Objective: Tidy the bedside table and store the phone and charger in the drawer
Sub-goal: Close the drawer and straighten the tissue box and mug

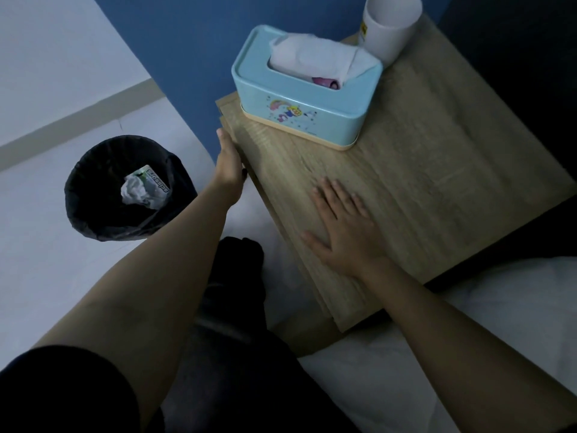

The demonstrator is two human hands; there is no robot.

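Observation:
The wooden bedside table [421,157] fills the right half of the view. My right hand [343,226] lies flat on its top near the front edge, fingers apart, holding nothing. My left hand [229,160] presses against the table's left side, at the drawer front [265,195], which sits flush with the table. Its fingers are partly hidden by the edge. No phone or charger is in view.
A light blue tissue box [299,117] with tissues sticking out stands at the back of the table, a white cup [390,26] behind it. A black-lined bin [125,189] with crumpled trash stands on the floor at the left. White bedding [468,323] lies bottom right.

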